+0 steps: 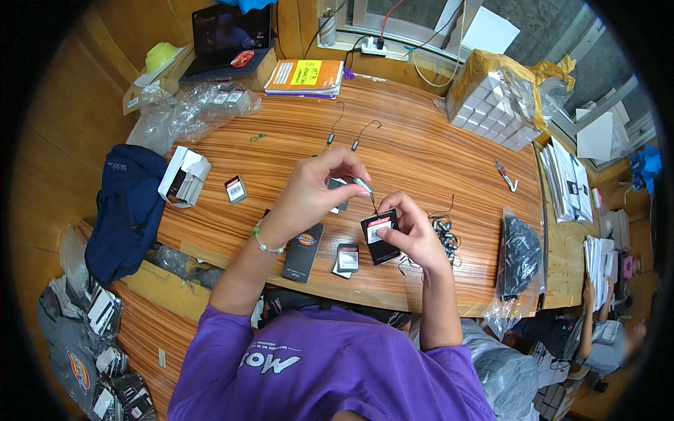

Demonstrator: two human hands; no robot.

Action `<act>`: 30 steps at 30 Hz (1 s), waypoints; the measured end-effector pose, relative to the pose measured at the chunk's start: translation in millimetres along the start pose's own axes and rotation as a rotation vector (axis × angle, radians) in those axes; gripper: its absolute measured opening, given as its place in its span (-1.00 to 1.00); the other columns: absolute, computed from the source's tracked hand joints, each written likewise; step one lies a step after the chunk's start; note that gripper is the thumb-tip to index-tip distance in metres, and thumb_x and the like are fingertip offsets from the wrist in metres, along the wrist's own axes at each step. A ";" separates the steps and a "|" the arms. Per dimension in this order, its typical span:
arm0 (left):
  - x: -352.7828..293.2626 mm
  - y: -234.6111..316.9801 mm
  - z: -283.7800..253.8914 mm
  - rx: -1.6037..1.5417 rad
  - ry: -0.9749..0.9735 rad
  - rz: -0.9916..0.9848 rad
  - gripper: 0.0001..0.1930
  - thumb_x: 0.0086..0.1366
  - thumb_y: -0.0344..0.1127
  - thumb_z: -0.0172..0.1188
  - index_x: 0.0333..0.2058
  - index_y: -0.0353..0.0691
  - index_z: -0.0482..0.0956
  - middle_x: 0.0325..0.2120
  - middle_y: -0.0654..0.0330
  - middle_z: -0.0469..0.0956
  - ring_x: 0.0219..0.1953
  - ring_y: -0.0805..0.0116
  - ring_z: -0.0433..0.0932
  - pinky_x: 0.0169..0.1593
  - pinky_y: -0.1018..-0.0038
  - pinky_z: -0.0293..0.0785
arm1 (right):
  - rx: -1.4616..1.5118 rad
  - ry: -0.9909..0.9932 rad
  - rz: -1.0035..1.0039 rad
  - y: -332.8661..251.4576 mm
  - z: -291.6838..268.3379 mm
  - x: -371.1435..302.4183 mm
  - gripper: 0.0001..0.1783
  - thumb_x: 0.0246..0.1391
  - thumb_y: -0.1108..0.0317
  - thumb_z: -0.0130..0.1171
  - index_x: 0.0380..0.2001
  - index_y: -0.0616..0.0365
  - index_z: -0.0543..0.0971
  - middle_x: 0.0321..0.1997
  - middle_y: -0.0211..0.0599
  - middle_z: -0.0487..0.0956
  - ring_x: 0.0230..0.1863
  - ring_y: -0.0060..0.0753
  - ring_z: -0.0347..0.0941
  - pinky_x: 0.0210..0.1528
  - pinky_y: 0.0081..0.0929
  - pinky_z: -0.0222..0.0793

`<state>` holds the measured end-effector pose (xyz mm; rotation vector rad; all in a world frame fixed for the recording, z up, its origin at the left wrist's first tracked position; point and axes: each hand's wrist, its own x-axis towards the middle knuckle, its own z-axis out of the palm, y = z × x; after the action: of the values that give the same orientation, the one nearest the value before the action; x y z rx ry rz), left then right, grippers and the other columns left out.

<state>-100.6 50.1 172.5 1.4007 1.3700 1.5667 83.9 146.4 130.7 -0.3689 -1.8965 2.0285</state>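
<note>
Above the table, my right hand (pixel 415 235) grips a black hang tag (pixel 382 247) with a red band and a white sticker, its thumb lying on the front. My left hand (pixel 324 184) pinches a cord with a dark plastic tip (pixel 363 185), which runs down to the top of that tag. Beneath my left wrist lies a long black tag (pixel 303 256) with a coloured logo. A small stack of tags (pixel 347 259) rests between it and my right hand. Partly hidden behind my left fingers is another tag (pixel 338 203). Beside my right wrist sits a heap of black tag cords (pixel 446 238).
Two loose cords (pixel 356 144) lie farther back. At left are a single tag (pixel 236 189), a white box of tags (pixel 185 177) and a navy cloth (pixel 121 210). Snips (pixel 505 175), a bagged black bundle (pixel 518 256) and stacked white boxes (pixel 495 105) stand right. Another person's arm (pixel 587 323) shows far right.
</note>
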 end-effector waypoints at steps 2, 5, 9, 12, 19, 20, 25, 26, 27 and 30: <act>2.6 -5.2 4.8 0.095 -0.040 0.018 -0.82 0.02 -0.60 0.22 -0.37 -0.33 0.44 -0.35 0.22 0.50 -0.29 0.53 0.46 -0.16 0.58 0.44 | 0.081 -0.021 0.008 6.0 -1.1 5.9 -0.78 0.01 0.44 0.13 -0.24 0.16 0.39 -0.35 -0.48 0.43 -0.38 -0.71 0.33 -0.35 -0.73 0.25; 9.2 -6.9 8.1 0.225 -0.054 0.033 -0.79 0.02 -0.52 0.24 -0.33 -0.32 0.45 -0.34 0.20 0.50 -0.29 0.46 0.47 -0.14 0.55 0.42 | 0.291 0.046 0.112 5.8 12.3 17.1 -0.86 0.08 0.33 0.08 -0.32 0.14 0.45 -0.41 -0.51 0.43 -0.40 -0.72 0.33 -0.35 -0.75 0.25; 19.5 -16.5 9.6 0.543 0.164 0.322 -0.70 0.01 -0.45 0.24 -0.24 -0.26 0.43 -0.34 0.20 0.47 -0.26 0.39 0.46 -0.19 0.50 0.37 | 0.541 0.010 0.156 10.2 6.1 27.6 -0.81 0.15 0.25 0.01 -0.35 0.14 0.48 -0.46 -0.51 0.46 -0.40 -0.73 0.36 -0.37 -0.70 0.29; 5.7 -6.6 14.4 0.438 0.054 0.048 -0.69 0.09 -0.44 0.18 -0.16 -0.25 0.39 -0.39 0.22 0.43 -0.29 0.44 0.47 -0.24 0.52 0.38 | 0.498 0.284 0.046 11.8 6.2 40.2 -0.80 0.17 0.26 -0.02 -0.37 0.15 0.48 -0.46 -0.50 0.48 -0.40 -0.72 0.36 -0.32 -0.69 0.28; 1.0 -33.9 11.3 0.145 -0.008 -0.177 -0.60 0.16 -0.54 0.08 0.00 -0.23 0.30 -0.46 0.24 0.44 -0.41 0.57 0.48 -0.33 0.62 0.40 | 0.491 0.429 0.032 11.1 19.0 61.3 -0.77 0.19 0.21 -0.07 -0.32 0.11 0.48 -0.38 -0.51 0.46 -0.36 -0.68 0.33 -0.26 -0.64 0.25; 2.0 -32.7 8.8 0.145 0.021 -0.193 -0.59 0.15 -0.56 0.07 0.01 -0.23 0.32 -0.46 0.27 0.44 -0.41 0.61 0.45 -0.34 0.65 0.39 | 0.540 0.429 0.035 12.3 15.4 65.3 -0.77 0.20 0.20 -0.07 -0.32 0.11 0.49 -0.37 -0.50 0.45 -0.35 -0.67 0.32 -0.26 -0.63 0.25; 11.1 -43.5 -19.4 0.110 -0.046 -0.234 -0.63 0.16 -0.55 0.06 -0.02 -0.23 0.37 -0.43 0.31 0.45 -0.41 0.63 0.43 -0.33 0.71 0.37 | 0.561 0.322 0.071 9.0 0.1 92.9 -0.74 0.20 0.17 -0.09 -0.29 0.10 0.49 -0.32 -0.47 0.44 -0.31 -0.60 0.31 -0.23 -0.52 0.26; 14.4 -46.9 -27.4 0.078 -0.057 -0.244 -0.63 0.16 -0.54 0.07 -0.02 -0.23 0.37 -0.43 0.30 0.46 -0.39 0.62 0.45 -0.32 0.70 0.38 | 0.548 0.297 0.071 9.4 -2.4 102.1 -0.74 0.20 0.17 -0.08 -0.29 0.09 0.50 -0.33 -0.48 0.44 -0.31 -0.59 0.31 -0.25 -0.49 0.25; 17.6 -51.3 -35.9 0.047 -0.069 -0.254 -0.62 0.16 -0.54 0.07 -0.01 -0.24 0.36 -0.43 0.29 0.47 -0.37 0.62 0.47 -0.30 0.70 0.40 | 0.529 0.300 0.078 7.6 -4.2 111.1 -0.74 0.19 0.17 -0.08 -0.29 0.08 0.50 -0.33 -0.49 0.45 -0.31 -0.60 0.31 -0.25 -0.50 0.24; 26.3 -56.3 -53.8 0.021 -0.089 -0.303 -0.62 0.15 -0.54 0.09 -0.01 -0.24 0.35 -0.41 0.27 0.50 -0.33 0.60 0.48 -0.25 0.69 0.42 | 0.517 0.297 0.128 6.6 -13.8 140.3 -0.77 0.18 0.19 -0.08 -0.30 0.05 0.51 -0.35 -0.53 0.47 -0.31 -0.61 0.31 -0.28 -0.51 0.22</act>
<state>-168.4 74.1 132.8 1.1944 1.4693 1.2820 -38.4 216.8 128.8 -0.6198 -1.1502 2.2967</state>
